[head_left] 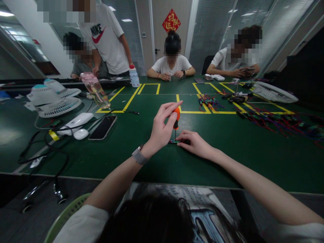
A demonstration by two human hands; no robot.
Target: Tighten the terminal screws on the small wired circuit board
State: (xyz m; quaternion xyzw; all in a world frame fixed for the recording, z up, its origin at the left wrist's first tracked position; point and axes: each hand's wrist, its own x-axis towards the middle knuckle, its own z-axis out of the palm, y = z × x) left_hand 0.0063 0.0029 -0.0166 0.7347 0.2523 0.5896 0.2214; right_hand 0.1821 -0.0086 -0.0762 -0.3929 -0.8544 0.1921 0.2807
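Note:
My left hand [163, 123], with a watch at its wrist, is closed around the orange-and-black handle of a screwdriver [176, 118]. The screwdriver stands upright, its thin shaft pointing down at a small green circuit board [174, 142] on the table. From the right, my right hand [191, 143] pinches the board's right end between thumb and fingers. Whether the tip sits in a screw is too small to tell. Part of the board is hidden behind my left wrist and right fingertips.
On the green table [141, 168] lie a phone [103, 128], a computer mouse [81, 134], black cables and white fans [57, 103] to the left. A pink-lidded bottle [97, 91] stands behind them. Wired boards [209, 103] lie to the right. Several people are around the far side.

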